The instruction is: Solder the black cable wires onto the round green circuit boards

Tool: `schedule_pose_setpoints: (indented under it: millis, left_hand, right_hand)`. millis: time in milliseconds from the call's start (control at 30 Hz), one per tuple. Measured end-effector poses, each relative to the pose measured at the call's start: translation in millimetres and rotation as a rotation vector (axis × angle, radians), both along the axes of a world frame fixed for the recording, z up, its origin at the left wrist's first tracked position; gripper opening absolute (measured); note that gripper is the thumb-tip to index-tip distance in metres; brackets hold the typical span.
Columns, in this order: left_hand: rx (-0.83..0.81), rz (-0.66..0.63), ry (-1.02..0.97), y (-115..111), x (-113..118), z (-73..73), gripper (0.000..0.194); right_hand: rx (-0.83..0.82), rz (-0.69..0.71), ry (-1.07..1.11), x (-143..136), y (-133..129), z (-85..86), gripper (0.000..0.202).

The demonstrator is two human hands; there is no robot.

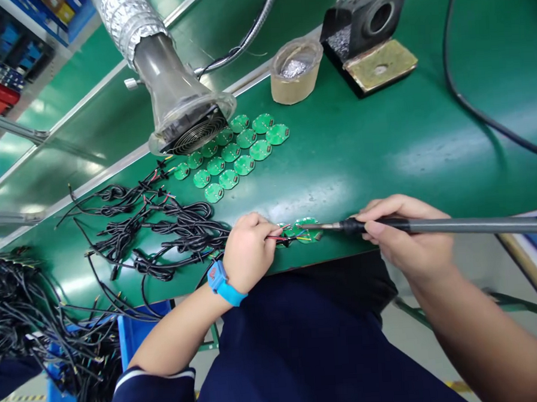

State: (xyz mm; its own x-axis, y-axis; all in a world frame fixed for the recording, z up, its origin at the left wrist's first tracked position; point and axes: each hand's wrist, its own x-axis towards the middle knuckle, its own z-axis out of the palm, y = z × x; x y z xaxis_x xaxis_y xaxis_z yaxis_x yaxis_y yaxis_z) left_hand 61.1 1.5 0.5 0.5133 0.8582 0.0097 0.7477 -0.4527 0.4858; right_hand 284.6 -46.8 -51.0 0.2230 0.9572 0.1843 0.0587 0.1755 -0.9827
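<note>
Soldering, by the look of it, at the near edge of the green desk [383, 147].

- Left hand [248, 250]: fingers pinched shut on thin coloured wire leads [279, 239], holding them against a small round green circuit board [306, 229] that lies between the two hands. Blue wrist strap [221, 282] on that wrist.
- Right hand [398, 233]: closed around the grey handle of a soldering iron [432, 224], tip touching or just short of the board; I cannot tell which.
- Step in hand, as judged: joining a lead to the board. The next move calls for a steady tip on the pad and the wire kept motionless.
- Beyond the left hand: black cable bundles [162, 230] spread on the desk.
- Farther, ahead of both hands: rows of round green boards [234, 155], lying flat just beside each other.
- Above those: fume extractor nozzle [182, 103] on a foil duct.
- Farthest, beyond the right hand: a tub of solder scraps [295, 70] and a black iron stand [365, 34] with its sponge.
</note>
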Motion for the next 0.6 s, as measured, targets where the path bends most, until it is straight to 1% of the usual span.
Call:
schedule_pose_setpoints:
  millis: [167,333,600]
  left_hand:
    - [0.020,0.001,-0.033,-2.0,0.1,-1.8,0.012]
    - [0.056,0.005,-0.009,-4.2,0.4,-0.8,0.014]
    - [0.073,0.007,0.056,-6.0,3.1,-0.9,0.017]
  right_hand:
    - [-0.049,0.021,-0.138,-1.3,2.6,7.4,0.003]
    - [-0.039,0.030,-0.278,-1.1,2.5,9.5,0.004]
    - [-0.050,0.038,-0.298,-0.2,1.6,7.4,0.004]
